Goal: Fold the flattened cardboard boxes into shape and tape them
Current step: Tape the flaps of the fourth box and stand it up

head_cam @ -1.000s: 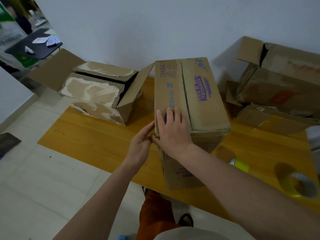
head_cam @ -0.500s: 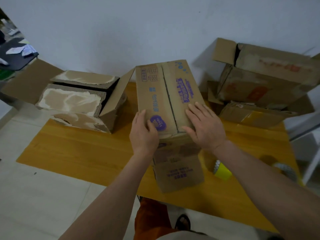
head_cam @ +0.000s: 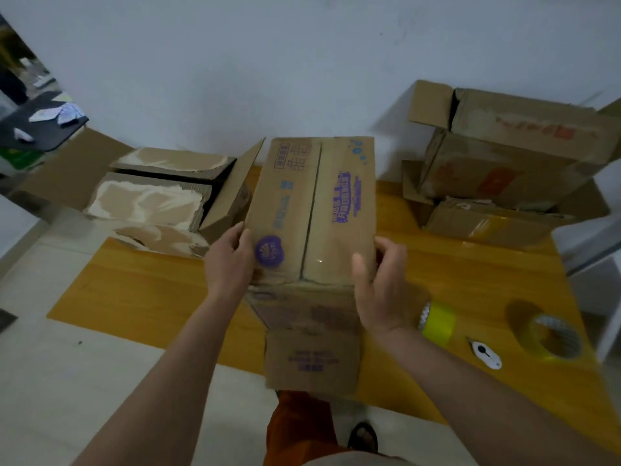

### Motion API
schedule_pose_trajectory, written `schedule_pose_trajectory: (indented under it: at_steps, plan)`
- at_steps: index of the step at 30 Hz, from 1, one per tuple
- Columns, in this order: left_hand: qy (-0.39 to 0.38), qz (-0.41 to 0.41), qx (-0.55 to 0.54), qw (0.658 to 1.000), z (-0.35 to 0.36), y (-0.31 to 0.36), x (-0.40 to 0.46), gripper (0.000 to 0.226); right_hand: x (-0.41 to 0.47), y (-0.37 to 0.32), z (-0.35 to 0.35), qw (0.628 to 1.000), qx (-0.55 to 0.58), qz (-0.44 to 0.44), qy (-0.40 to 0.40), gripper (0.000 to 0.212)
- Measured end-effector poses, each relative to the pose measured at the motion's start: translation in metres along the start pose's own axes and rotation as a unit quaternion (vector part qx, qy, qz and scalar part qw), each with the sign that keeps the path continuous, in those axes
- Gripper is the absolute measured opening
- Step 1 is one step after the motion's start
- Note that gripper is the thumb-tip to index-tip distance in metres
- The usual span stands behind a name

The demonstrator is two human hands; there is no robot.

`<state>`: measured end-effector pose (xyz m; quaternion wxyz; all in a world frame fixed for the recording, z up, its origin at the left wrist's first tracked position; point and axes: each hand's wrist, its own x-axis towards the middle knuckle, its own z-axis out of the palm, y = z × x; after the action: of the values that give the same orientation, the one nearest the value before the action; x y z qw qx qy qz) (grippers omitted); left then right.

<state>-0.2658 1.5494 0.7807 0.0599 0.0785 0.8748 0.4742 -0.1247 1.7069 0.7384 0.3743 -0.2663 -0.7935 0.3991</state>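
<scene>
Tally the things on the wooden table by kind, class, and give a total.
Cardboard boxes: 4, the one with purple print, the torn one, two stacked at the right
Yellow tape rolls: 2
White cutter: 1
Total: 7

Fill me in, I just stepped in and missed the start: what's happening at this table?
A person is assembling a brown cardboard box with purple print on the yellow wooden table. The left hand and right hand grip its near corners. The top flaps are closed, apparently untaped. A yellow tape roll waits beside the right hand.
</scene>
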Motion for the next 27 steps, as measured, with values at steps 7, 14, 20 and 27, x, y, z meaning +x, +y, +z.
schedule_pose_trajectory:
  at_steps: [7, 14, 20, 27]
  plan:
    - [-0.098, 0.043, 0.417, 0.902, 0.008, 0.021, -0.016, 0.082, -0.002, 0.014, -0.01, 0.906, -0.173, -0.336, -0.19, 0.077]
    - [-0.217, 0.15, 0.46, 0.848, 0.032, 0.024, -0.052, 0.107, 0.021, -0.016, -0.015, 0.97, -0.084, -0.202, -0.101, 0.036]
    - [-0.334, 0.202, 0.464, 0.795, -0.024, 0.005, -0.066, 0.099, 0.084, -0.025, -0.007, 0.975, -0.178, 0.023, -0.129, 0.047]
    - [-0.243, 0.128, 0.4, 0.874, -0.088, -0.022, -0.073, 0.075, 0.088, -0.034, 0.014, 0.914, -0.222, 0.174, -0.292, 0.053]
